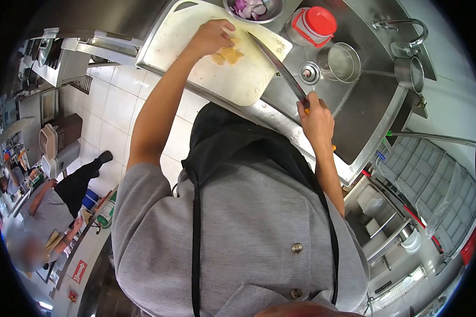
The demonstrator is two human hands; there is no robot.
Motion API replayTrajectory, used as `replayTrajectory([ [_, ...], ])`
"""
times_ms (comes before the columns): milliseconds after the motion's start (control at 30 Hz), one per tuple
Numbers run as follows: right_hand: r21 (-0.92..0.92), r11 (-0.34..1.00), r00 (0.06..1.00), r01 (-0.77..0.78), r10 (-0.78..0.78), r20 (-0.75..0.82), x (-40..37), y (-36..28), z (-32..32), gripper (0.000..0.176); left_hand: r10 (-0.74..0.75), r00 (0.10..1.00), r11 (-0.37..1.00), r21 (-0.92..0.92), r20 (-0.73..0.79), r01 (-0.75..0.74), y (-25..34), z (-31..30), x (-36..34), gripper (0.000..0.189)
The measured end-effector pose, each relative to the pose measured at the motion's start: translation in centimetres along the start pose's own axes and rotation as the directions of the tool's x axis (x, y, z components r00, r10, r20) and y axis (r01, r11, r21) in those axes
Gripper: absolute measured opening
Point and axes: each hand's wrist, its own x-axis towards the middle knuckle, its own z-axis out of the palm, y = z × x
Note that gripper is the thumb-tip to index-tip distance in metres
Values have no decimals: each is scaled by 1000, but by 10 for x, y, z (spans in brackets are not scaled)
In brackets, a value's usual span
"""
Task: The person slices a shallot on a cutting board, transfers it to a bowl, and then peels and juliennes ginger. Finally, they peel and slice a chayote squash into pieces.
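My left hand (212, 38) is over the white cutting board (169, 47), its fingers curled together. Whatever is between those fingertips is too small to make out. Just beneath it, several thin, pale yellow slices (227, 55) lie in a loose pile on the board. In my right hand (317, 120) is a long kitchen knife (280, 68), gripped by its yellow handle at the sink's front edge. Its blade slants up and left across the board's right edge, the tip just right of the slices and apart from them.
A metal bowl of cut red onion (274, 16) stands behind the board. In the sink (349, 113) are a red-lidded container (301, 34) and a round metal pot (329, 66), near the drain (309, 73). A faucet (418, 31) rises at right. Another person (47, 198) is at far left.
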Motion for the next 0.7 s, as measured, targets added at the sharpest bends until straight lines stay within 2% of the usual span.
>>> replayTrajectory([
  [33, 2, 1000, 1000, 0, 0, -1, 1, -1, 0, 19, -18, 1000, 996, -90, -12, 17, -2, -3, -3, 29],
  [67, 3, 1000, 1000, 2, -2, 0, 2, -1, 0, 19, -20, 1000, 996, -90, -14, 18, -6, -7, -6, 29],
  [133, 11, 1000, 1000, 21, -21, -12, 3, 0, 1, 19, -1, 984, 991, -129, 177, 25, -12, -11, -13, 41],
  [167, 11, 1000, 1000, 25, -25, -7, 3, 0, 2, 19, -7, 985, 991, -131, 174, 31, -14, -8, -18, 41],
  [233, 7, 999, 999, 37, -37, 9, 6, 0, 4, 20, 26, 984, 998, 51, 179, -36, -7, -3, -28, 32],
  [367, 12, 998, 997, 65, -65, 28, 8, 0, 5, 21, 45, 988, 984, 165, 151, -70, -6, 3, -31, 33],
  [433, 18, 997, 997, 71, -72, 30, 9, 1, 7, 21, 277, 961, 900, 345, 22, -268, -12, 6, -34, 33],
  [533, 33, 999, 998, 31, -33, 59, 9, -3, 2, 23, 359, 933, 909, 236, -20, -345, -10, -6, -47, 28],
  [567, 36, 999, 998, 31, -33, 60, 9, -3, 1, 23, 358, 934, 908, 238, -19, -344, -7, -14, -57, 28],
  [633, 149, 979, 985, 136, -150, 86, 8, -3, 0, 19, 40, 999, 999, -1, -10, -40, 4, -36, -79, 23],
  [667, 155, 979, 985, 132, -147, 86, 9, -6, -2, 19, 38, 999, 999, 4, -5, -38, -5, -43, -84, 23],
  [700, 250, 961, 960, 115, -172, 219, 12, -12, -7, 18, -21, 999, 997, -70, 29, 23, -14, -47, -90, 22],
])
